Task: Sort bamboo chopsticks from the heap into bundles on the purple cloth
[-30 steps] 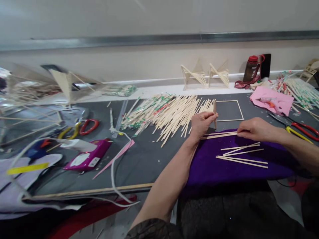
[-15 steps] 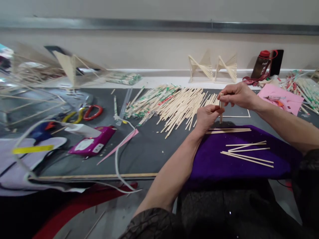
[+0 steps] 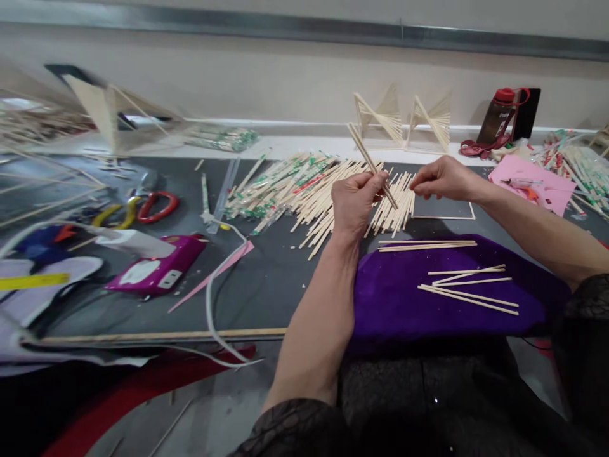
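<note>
My left hand (image 3: 354, 200) is closed around a few wooden chopsticks (image 3: 365, 149), which tilt up to the left above the loose pile. To its right, my right hand (image 3: 442, 179) has its fingertips drawn together at the right edge of the loose chopsticks (image 3: 392, 212); whether anything is between them is too small to make out. Near both wrists a purple cloth (image 3: 385, 292) lies at the table edge. Several chopsticks (image 3: 469, 297) rest on it in a fan, with a few more (image 3: 428, 245) along its far side. A thin stick frame (image 3: 442, 218) lies behind the cloth.
Wrapped chopsticks (image 3: 266, 190) are heaped left of the loose ones. Two stick models (image 3: 431, 124) stand by the wall, near a bottle (image 3: 497, 117). Pink paper (image 3: 547, 184) lies right. Red-handled scissors (image 3: 158, 207), a magenta box (image 3: 162, 266) and a white cable (image 3: 210, 304) are left.
My hands have moved apart. The left has gone left and up with the chopsticks, which now tilt instead of standing upright; the right has let go of them. The view has shifted slightly.
</note>
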`<control>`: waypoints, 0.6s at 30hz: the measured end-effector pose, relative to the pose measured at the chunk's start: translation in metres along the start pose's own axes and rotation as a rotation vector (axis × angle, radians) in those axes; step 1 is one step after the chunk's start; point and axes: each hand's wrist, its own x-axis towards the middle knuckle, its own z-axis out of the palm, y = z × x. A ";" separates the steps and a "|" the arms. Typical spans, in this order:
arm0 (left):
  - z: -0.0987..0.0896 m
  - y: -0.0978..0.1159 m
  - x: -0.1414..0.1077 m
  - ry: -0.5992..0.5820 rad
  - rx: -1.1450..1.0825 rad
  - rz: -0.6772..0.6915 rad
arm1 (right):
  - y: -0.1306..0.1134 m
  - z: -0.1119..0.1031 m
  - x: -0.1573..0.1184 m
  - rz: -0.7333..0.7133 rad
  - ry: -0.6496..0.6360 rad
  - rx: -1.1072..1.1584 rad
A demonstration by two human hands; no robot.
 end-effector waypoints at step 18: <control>0.000 0.008 -0.001 0.034 0.009 0.000 | -0.011 0.047 0.013 -0.191 -0.384 -0.893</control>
